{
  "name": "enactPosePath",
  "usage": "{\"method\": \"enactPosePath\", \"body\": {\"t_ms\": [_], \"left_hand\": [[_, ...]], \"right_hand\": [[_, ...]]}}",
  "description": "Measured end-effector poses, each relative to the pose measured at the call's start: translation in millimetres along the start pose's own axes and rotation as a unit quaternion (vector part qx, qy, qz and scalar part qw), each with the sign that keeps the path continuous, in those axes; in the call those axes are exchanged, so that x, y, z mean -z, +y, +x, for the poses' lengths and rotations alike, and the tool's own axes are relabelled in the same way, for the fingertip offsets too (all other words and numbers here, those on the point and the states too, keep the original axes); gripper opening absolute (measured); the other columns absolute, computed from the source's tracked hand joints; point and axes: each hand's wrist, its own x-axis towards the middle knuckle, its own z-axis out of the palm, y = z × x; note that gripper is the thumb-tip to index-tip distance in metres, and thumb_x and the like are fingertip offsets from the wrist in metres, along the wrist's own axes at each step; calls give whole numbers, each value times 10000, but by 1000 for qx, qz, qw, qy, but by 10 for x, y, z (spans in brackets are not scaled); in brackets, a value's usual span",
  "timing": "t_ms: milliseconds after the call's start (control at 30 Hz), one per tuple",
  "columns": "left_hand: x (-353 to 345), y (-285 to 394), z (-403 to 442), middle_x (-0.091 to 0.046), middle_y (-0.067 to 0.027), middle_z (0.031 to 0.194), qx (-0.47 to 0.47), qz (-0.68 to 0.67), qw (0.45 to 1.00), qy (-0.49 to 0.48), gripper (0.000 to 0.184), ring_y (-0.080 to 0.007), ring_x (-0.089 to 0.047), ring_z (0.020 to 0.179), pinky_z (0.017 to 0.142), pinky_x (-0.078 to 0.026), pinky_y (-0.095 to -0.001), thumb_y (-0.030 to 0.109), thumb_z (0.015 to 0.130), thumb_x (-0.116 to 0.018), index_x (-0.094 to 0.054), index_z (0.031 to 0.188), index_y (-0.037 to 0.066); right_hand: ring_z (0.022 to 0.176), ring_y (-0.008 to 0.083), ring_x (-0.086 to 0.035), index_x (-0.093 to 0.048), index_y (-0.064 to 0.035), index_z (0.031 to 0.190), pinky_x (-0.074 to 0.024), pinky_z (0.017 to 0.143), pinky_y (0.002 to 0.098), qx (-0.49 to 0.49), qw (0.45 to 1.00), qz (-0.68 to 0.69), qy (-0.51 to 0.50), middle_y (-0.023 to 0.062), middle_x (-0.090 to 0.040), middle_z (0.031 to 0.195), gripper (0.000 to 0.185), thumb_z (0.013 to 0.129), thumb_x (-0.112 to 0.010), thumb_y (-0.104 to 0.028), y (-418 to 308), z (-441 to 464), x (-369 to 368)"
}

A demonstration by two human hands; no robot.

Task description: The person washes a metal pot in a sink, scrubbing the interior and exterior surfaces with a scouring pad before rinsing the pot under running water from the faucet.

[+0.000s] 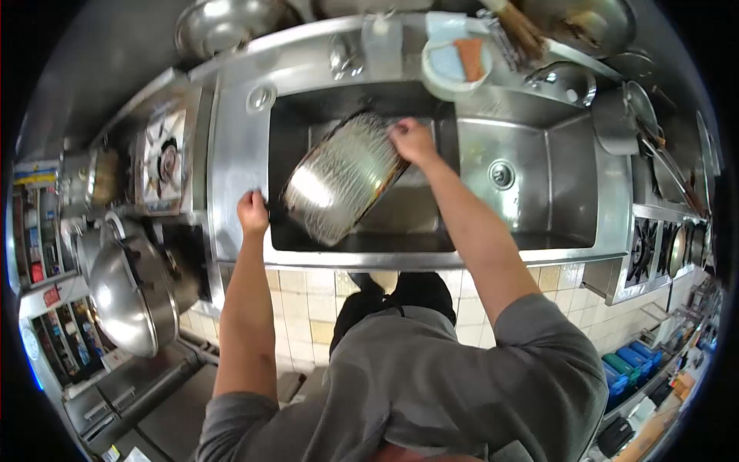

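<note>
A large metal wok point(339, 181) is tilted on its side over the left sink basin point(408, 223), its shiny surface covered with streaks of water. My left hand point(252, 212) is closed around a short dark handle at the wok's left edge, beside the basin's left rim. At the upper right, my right hand point(413, 141) has its fingers curled on the wok's rim. Part of the wok's far edge is hidden behind those fingers.
Right of the wok is a second basin point(531, 208) with a drain point(502, 175). Behind stand a faucet point(344, 58) and a white tub point(456, 81) with a brown sponge point(469, 58). A stove point(163, 158) and a large steel pot point(127, 296) are at the left.
</note>
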Motion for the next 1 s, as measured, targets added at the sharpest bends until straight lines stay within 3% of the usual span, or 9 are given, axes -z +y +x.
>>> {"method": "enactPosePath", "body": {"t_ms": [167, 300, 400, 500, 633, 700, 733, 900, 1000], "left_hand": [[-236, 1669, -447, -681, -228, 717, 45, 216, 974, -51, 631, -373, -670, 698, 689, -514, -495, 561, 972, -665, -647, 775, -38], [-725, 2517, -851, -734, -231, 968, -114, 180, 973, -89, 701, -370, -740, 906, 792, -575, -456, 417, 755, -926, -606, 1244, 29], [-1059, 2264, -802, -726, -236, 1037, -340, 231, 911, -35, 727, -336, -739, 976, 840, -569, -416, 345, 743, -931, -588, 1291, 11], [-1421, 1822, -915, -732, -251, 1049, -119, -63, 988, -76, 628, -391, -728, 1025, 905, -553, -429, 291, 808, -844, -613, 1304, -19], [-1664, 1701, -980, -704, -325, 841, -100, 82, 987, -95, 529, -480, -722, 918, 813, -565, -504, 480, 901, -678, -743, 979, -39], [-1637, 1698, -900, -664, -271, 711, -88, 154, 984, -35, 485, -353, -732, 712, 680, -532, -483, 372, 1010, -593, -685, 891, -89], [-1582, 1742, -824, -617, -305, 655, -33, 153, 987, -23, 611, -455, -693, 670, 640, -495, -525, 447, 1032, -529, -657, 783, -96], [-1561, 1714, -744, -640, -339, 731, -74, 122, 990, 7, 661, -525, -686, 807, 728, -495, -551, 501, 1059, -456, -667, 860, -93], [-1520, 1742, -736, -678, -338, 834, -60, 144, 987, -32, 649, -529, -684, 919, 797, -518, -565, 533, 1043, -437, -721, 932, -40]], "right_hand": [[1331, 387, -541, -739, -159, 1219, -451, 1116, 462, 159, 978, 116, 74, 172, -632, 1332, 419, 867, -781, -382, -753, -315, 1551], [1287, 357, -590, -766, -174, 1181, -497, 1062, 447, 181, 940, -250, 148, 117, -658, 1346, 324, 874, -725, -269, -1009, 197, 2593], [1349, 335, -552, -750, -189, 1229, -490, 1073, 456, 187, 899, -394, 25, 101, -653, 1378, 342, 913, -627, -241, -887, 817, 2278], [1373, 356, -533, -728, -213, 1271, -487, 1068, 498, 171, 886, -430, 6, 109, -666, 1365, 391, 918, -560, -210, -909, 917, 2165], [1311, 375, -579, -716, -232, 1279, -510, 1036, 508, 172, 909, -378, -15, 126, -688, 1311, 370, 927, -605, -263, -678, 1035, 2044], [1084, 368, -701, -759, -190, 1201, -475, 1057, 527, 239, 926, -257, 142, 161, -734, 1195, 324, 929, -648, -327, -723, 733, 2106], [1045, 379, -698, -762, -169, 1155, -513, 968, 543, 259, 926, -204, 185, 169, -731, 1151, 351, 924, -675, -419, -818, 456, 2123], [1063, 377, -676, -756, -176, 1187, -508, 945, 540, 253, 960, 97, 75, 158, -707, 1159, 337, 925, -700, -381, -637, -109, 735], [1072, 384, -615, -737, -210, 1247, -480, 887, 533, 221, 924, 21, 313, 131, -653, 1251, 341, 922, -713, -313, -478, -1026, 34]]}}
